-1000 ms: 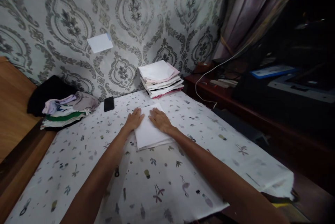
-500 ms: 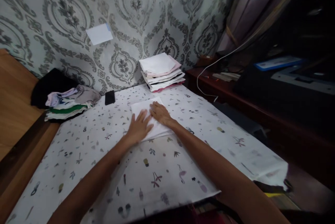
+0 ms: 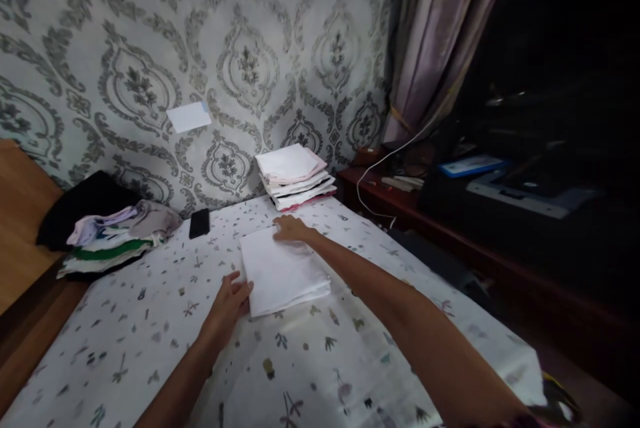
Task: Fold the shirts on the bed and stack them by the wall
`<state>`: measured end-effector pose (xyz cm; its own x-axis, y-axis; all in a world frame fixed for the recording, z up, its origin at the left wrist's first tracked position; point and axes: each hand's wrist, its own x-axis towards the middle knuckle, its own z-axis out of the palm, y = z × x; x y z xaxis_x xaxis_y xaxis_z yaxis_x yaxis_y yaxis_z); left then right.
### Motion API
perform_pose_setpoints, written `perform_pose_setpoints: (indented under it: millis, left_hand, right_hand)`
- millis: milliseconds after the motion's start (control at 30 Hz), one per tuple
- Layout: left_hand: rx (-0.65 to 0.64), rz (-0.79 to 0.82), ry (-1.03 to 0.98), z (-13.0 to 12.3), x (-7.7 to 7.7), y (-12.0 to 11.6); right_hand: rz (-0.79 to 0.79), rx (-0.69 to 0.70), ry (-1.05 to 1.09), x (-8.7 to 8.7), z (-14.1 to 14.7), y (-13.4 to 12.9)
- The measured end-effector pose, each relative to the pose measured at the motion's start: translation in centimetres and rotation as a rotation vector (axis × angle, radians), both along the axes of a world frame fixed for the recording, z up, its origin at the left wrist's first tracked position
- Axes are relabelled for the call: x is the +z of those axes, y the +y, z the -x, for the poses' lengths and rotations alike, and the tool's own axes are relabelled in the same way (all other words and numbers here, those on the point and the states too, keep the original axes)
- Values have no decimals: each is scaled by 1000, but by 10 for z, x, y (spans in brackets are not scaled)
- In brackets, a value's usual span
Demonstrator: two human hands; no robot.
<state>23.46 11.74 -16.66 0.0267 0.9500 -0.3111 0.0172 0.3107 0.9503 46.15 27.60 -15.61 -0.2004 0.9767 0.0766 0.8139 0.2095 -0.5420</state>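
Observation:
A folded white cloth (image 3: 283, 271) lies flat on the patterned white sheet (image 3: 165, 361). At the cloth's near left edge is my left hand (image 3: 231, 305), fingers apart, the thumb touching the edge. My right hand (image 3: 293, 229) rests at the cloth's far edge with its fingers bent over it; whether they pinch the fabric is too small to tell. Beyond it, against the wall, stands a neat stack of folded cloths (image 3: 297, 178), white on top with pink and black edges lower down.
At the left lies a looser pile of clothes (image 3: 113, 235) beside a black item (image 3: 85, 208). A dark phone (image 3: 199, 223) sits near the wall. On the right are a dark red ledge (image 3: 425, 221), a white cable (image 3: 361, 181) and a purple curtain (image 3: 425, 35).
Both hands have moved off the middle of the cloth, the left to its left edge and the right to its far edge. The camera view has shifted, so the scene sits lower.

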Motion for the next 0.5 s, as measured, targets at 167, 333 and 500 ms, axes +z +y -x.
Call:
perform_pose_setpoints:
  millis: [167,333,500]
  left_hand:
    - [-139,178,-153,-5,10,4]
    - [35,140,-240,5,20,14]
    - [290,182,-440,6,31,9]
  right_hand:
    - [94,4,84,8,-8,20]
    - [201,-14,221,17,-29,6]
    - [452,-49,413,17,-55,-39]
